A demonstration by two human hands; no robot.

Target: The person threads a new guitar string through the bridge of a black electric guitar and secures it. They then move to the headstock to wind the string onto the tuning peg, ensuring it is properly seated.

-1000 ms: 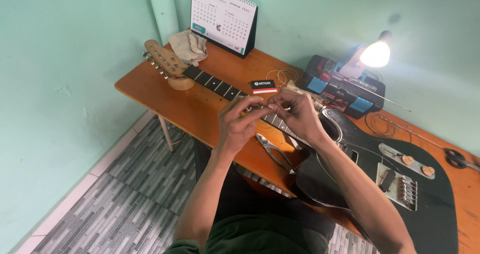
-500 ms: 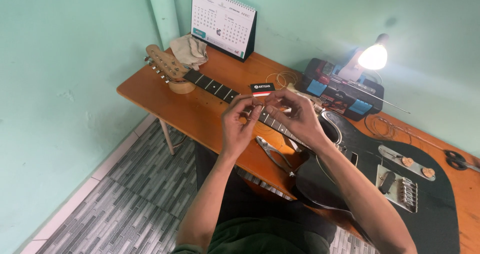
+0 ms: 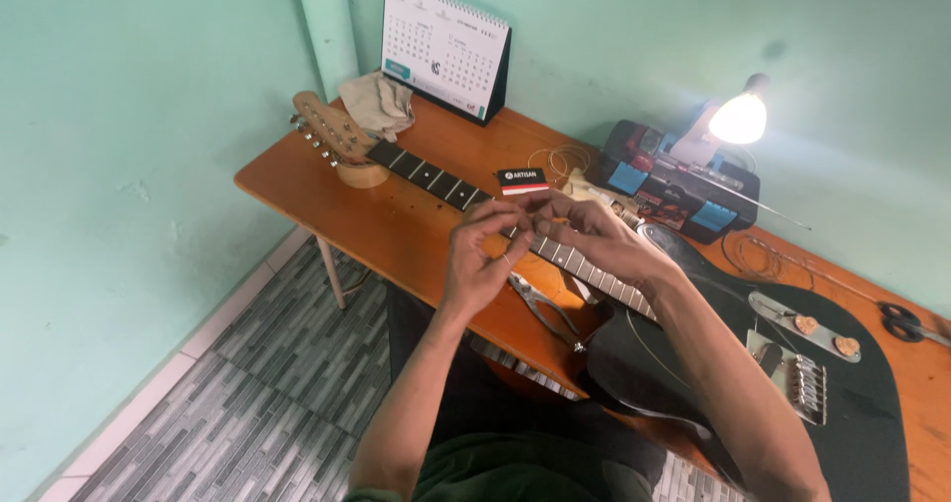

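The left hand (image 3: 480, 259) has lifted slightly, fingers spreading apart from the right hand (image 3: 594, 240).

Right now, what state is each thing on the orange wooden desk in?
Black electric guitar: lying flat, no strings visible on its neck.
White desk lamp: lit.
White desk calendar: standing upright.
Pliers: lying by the neck.
Left hand, right hand: fingertips pinched together above the neck.
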